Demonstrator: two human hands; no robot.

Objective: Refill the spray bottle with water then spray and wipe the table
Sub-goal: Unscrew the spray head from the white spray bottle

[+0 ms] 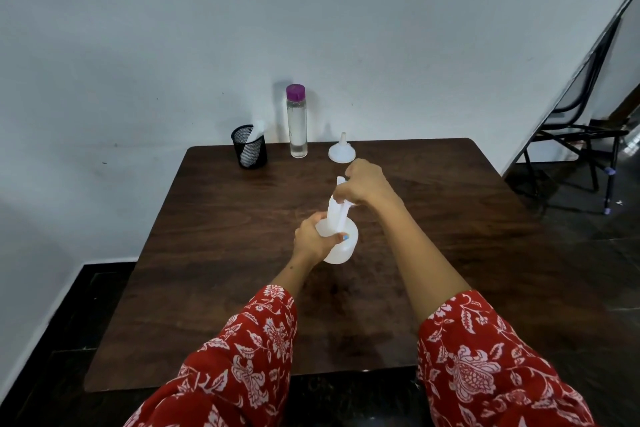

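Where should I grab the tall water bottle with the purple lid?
Hold the water bottle around the middle of its clear body, coming from the front. It stands upright by the wall, with the mesh cup on one side and the funnel on the other.

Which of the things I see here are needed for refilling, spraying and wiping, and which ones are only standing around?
For the job:
- spray bottle, body held by the left hand
- spray head, gripped by the right hand
- water bottle with purple cap
- funnel
- white cloth, likely for wiping
- table

Just there:
- black mesh cup holding the cloth
- folding chair
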